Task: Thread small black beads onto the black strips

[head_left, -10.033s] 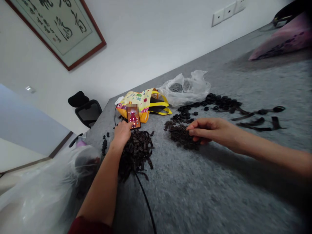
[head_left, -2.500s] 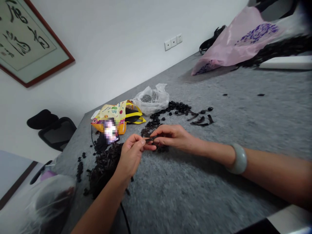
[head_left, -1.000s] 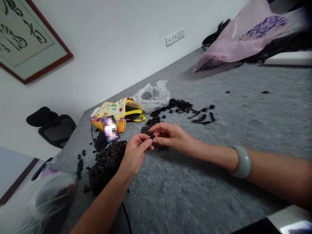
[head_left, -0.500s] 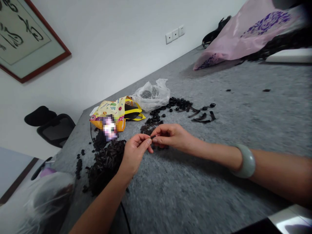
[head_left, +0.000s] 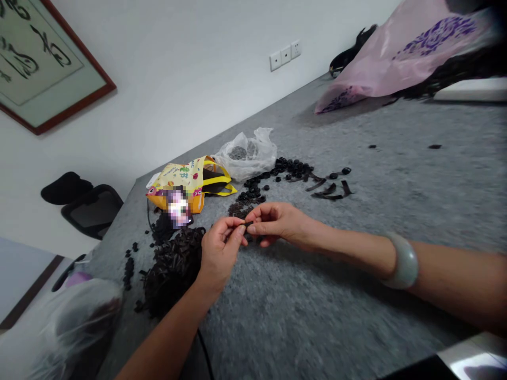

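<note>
The left hand (head_left: 219, 248) and right hand (head_left: 275, 221) meet at frame centre, fingers closed on a small dark piece (head_left: 249, 224), its shape too small to tell; a tangled dark heap of strips (head_left: 170, 274) lies just beside the left hand on the grey felt tabletop (head_left: 317, 322); the framed calligraphy (head_left: 47, 68) at upper left and the purple print on the pink plastic bag (head_left: 435, 39) at upper right cannot be read.
</note>
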A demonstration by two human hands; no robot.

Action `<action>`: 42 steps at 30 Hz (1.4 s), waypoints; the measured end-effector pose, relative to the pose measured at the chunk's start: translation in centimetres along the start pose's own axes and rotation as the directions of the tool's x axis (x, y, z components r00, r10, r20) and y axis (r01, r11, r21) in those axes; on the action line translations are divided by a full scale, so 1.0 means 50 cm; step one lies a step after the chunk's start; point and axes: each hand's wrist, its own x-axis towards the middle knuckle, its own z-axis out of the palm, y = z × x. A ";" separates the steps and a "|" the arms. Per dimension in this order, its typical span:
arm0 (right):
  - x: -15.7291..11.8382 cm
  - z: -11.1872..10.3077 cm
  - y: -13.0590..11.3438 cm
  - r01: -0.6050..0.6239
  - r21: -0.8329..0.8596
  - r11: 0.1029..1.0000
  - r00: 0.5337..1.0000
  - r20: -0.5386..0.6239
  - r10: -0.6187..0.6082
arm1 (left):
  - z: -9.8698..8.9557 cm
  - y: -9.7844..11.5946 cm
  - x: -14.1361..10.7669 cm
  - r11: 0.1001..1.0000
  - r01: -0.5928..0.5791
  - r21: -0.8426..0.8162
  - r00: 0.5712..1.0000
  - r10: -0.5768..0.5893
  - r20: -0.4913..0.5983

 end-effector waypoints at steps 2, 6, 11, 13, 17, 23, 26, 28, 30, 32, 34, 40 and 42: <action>-0.001 0.001 -0.001 -0.007 0.000 1.000 1.000 0.000 0.007 | 0.001 0.003 0.000 0.999 0.018 -0.034 1.000 -0.018 0.001; -0.001 0.001 0.004 0.018 0.010 1.000 1.000 -0.003 -0.018 | 0.004 0.006 0.002 0.995 0.052 -0.087 0.999 -0.052 -0.003; 0.001 0.001 0.003 -0.013 0.047 0.999 1.000 -0.014 0.014 | -0.004 -0.001 0.007 0.991 0.058 -0.118 0.998 -0.055 0.027; 0.001 0.001 -0.002 -0.051 0.059 0.997 0.999 -0.012 0.052 | -0.011 -0.001 0.010 0.999 -0.016 -0.041 1.000 0.017 0.025; 0.000 0.003 -0.007 -0.073 0.040 0.997 0.997 0.015 0.073 | -0.021 0.007 0.011 0.956 -0.216 0.197 0.976 0.205 0.073; 0.003 0.006 0.000 -0.106 0.032 0.994 0.993 0.050 0.104 | -0.024 0.013 0.005 0.896 -0.322 0.307 0.944 0.278 0.177; 0.006 0.006 0.003 -0.089 0.003 0.996 0.995 0.045 0.089 | -0.024 0.013 0.004 0.868 -0.337 0.365 0.940 0.289 0.182; 0.005 0.006 0.004 -0.075 -0.023 0.997 0.997 0.030 0.076 | -0.022 0.012 0.003 0.872 -0.314 0.375 0.948 0.265 0.178; 0.004 0.005 0.006 -0.079 -0.054 0.995 0.997 0.020 0.080 | -0.019 0.009 0.003 0.911 -0.228 0.344 0.970 0.181 0.165; 0.005 0.002 0.007 -0.079 -0.098 0.992 0.995 0.046 0.084 | -0.018 0.003 0.004 0.955 -0.068 0.288 0.989 0.025 0.147; 0.008 -0.006 0.005 -0.030 -0.181 0.983 0.995 0.087 0.046 | -0.021 -0.004 0.008 0.966 0.038 0.255 0.988 -0.075 0.135; 0.019 -0.083 -0.049 0.243 -0.736 0.632 0.970 0.167 -0.178 | -0.066 0.001 0.038 0.891 0.037 0.452 0.988 -0.101 0.118; 0.015 -0.125 -0.081 0.180 -0.928 0.327 0.961 0.094 -0.262 | -0.085 0.018 0.044 0.840 0.035 0.541 0.993 -0.090 0.076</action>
